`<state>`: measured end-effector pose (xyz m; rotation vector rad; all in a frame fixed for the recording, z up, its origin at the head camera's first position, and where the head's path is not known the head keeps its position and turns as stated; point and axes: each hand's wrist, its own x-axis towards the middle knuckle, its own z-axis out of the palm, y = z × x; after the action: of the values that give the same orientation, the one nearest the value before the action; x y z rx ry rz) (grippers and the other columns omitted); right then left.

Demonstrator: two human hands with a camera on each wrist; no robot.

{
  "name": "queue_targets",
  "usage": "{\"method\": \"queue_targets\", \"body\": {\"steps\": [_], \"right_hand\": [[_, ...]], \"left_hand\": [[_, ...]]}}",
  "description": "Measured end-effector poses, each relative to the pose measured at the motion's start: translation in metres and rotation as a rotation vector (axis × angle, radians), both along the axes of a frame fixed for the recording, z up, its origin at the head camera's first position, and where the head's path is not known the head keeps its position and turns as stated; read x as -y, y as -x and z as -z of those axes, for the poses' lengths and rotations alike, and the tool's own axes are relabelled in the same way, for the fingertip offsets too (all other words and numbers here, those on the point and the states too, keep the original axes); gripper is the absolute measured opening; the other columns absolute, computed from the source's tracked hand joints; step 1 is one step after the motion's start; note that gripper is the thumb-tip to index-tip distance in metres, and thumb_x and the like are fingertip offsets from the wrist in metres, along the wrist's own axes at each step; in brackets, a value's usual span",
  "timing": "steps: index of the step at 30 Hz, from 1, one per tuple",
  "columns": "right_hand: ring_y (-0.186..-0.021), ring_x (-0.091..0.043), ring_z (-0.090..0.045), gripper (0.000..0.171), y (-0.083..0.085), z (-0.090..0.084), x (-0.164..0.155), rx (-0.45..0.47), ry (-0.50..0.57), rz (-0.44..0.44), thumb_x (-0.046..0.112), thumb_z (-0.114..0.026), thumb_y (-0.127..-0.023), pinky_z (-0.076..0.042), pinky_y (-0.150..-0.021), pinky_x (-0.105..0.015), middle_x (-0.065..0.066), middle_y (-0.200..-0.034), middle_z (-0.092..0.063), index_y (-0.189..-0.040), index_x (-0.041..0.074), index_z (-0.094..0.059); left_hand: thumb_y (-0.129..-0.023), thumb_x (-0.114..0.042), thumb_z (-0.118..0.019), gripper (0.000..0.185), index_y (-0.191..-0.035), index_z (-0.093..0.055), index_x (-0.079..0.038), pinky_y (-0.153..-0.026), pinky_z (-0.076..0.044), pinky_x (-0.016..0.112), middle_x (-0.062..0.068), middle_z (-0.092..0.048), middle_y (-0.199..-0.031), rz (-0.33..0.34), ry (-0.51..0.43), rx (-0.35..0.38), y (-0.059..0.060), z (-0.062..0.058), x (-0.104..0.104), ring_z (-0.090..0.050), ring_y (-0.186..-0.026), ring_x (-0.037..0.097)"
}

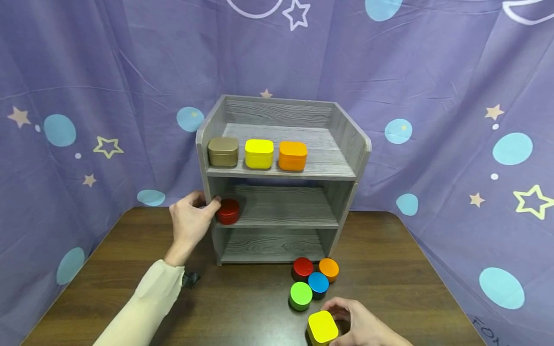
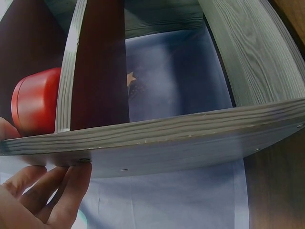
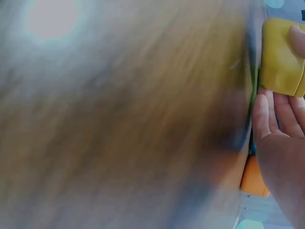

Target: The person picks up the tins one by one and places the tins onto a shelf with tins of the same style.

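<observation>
My left hand point(image 1: 190, 220) grips the left side panel of a grey wooden shelf point(image 1: 283, 226), thumb inside and fingers along the outer face. Beside the thumb, a round red tin point(image 1: 228, 212) sits at the left end of the middle shelf. The left wrist view shows that red tin point(image 2: 38, 102) close to the thumb, with the fingertips point(image 2: 78, 174) against the panel's outside. Low in the head view, my right hand point(image 1: 361, 324) holds a yellow square tin point(image 1: 322, 328) between thumb and fingers. The right wrist view has this yellow tin point(image 3: 281, 59) at its right edge.
On the top shelf stand a bronze tin point(image 1: 223, 153), a yellow tin point(image 1: 258, 154) and an orange tin point(image 1: 292, 156). In front of the shelf, round tins cluster on the brown table point(image 1: 242, 307): red point(image 1: 303, 267), orange point(image 1: 329, 269), blue point(image 1: 318, 283) and green point(image 1: 300, 294). A purple curtain hangs behind.
</observation>
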<state>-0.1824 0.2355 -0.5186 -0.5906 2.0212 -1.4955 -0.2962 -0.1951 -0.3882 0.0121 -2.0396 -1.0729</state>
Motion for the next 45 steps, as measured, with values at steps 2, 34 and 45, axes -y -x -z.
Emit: {"method": "queue_targets", "body": {"steps": [2,34,45], "right_hand": [[-0.110,-0.006,-0.071,0.054,-0.001,-0.003,0.001,-0.022,0.010,-0.006,0.002,-0.086,-0.085,-0.053,-0.099,-0.014,-0.015,-0.133,-0.073,-0.134,-0.001,-0.063],[-0.104,-0.008,-0.073,0.051,0.047,-0.206,0.035,-0.619,-0.041,0.424,0.009,-0.088,-0.087,-0.057,-0.097,-0.015,-0.019,-0.123,-0.074,-0.132,-0.002,-0.066],[-0.098,-0.002,-0.073,0.056,0.046,-0.261,0.053,-0.678,-0.051,0.674,0.017,-0.091,-0.087,-0.057,-0.090,-0.013,-0.011,-0.122,-0.077,-0.134,0.001,-0.067]], "left_hand": [[-0.081,-0.021,-0.083,0.016,-0.073,-0.078,-0.008,-0.065,-0.037,0.018,0.010,-0.078,-0.070,0.002,-0.002,0.001,0.000,0.000,0.000,-0.054,-0.063,-0.002],[-0.081,-0.020,-0.083,0.015,-0.075,-0.079,-0.007,-0.065,-0.038,0.016,0.012,-0.079,-0.072,0.016,-0.011,-0.024,0.001,0.002,-0.002,-0.066,-0.068,0.022],[-0.080,-0.019,-0.084,0.014,-0.075,-0.080,-0.006,-0.066,-0.038,0.016,0.012,-0.079,-0.071,0.014,-0.017,-0.048,0.002,0.004,-0.001,-0.068,-0.067,0.024]]}}
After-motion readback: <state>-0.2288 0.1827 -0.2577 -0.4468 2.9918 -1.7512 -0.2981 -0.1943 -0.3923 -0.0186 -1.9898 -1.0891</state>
